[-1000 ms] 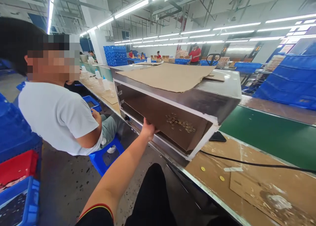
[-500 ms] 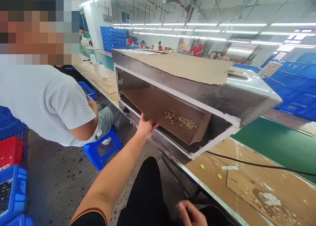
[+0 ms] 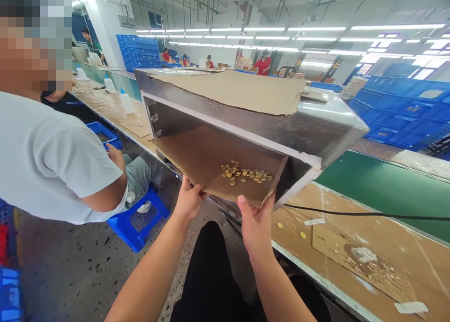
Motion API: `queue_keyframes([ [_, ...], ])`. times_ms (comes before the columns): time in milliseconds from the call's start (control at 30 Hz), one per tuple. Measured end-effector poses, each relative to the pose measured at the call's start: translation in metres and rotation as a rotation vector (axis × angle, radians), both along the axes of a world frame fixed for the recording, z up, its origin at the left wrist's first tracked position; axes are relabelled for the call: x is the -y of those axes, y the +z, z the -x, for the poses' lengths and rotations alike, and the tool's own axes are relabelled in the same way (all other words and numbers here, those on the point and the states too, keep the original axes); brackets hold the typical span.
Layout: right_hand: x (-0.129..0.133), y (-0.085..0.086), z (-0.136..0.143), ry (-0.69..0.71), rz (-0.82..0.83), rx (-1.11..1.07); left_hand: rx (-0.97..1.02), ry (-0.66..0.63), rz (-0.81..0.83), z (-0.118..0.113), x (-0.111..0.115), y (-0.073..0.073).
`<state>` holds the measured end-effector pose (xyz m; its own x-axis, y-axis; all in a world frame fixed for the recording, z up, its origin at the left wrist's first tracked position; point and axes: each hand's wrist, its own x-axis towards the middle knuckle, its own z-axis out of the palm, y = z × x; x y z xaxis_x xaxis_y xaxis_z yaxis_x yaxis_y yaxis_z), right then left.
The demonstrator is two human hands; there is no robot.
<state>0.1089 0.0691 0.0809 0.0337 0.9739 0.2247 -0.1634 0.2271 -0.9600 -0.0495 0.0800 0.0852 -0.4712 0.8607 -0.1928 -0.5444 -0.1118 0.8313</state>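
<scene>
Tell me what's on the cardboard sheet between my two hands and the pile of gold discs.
Nothing: in the head view, the cardboard sheet is bare brown surface from the left hand and right hand at its near edge up to the gold discs.

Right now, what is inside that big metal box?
Inside the metal box lies a cardboard sheet with small gold discs on it. The box's floor beneath the sheet is covered, so it cannot be seen.

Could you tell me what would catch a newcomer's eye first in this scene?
Probably the flat brown cardboard sheet strewn with small gold discs, gripped at its near edge by the left hand and right hand. It juts from the open steel cabinet above the workbench.
</scene>
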Motion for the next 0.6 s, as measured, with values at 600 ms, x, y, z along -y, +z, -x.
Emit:
queue_keyframes([
  [600,-0.001,0.001,-0.006,-0.037,0.002,0.156,-0.095,-0.074,-0.092,-0.009,0.009,-0.025],
])
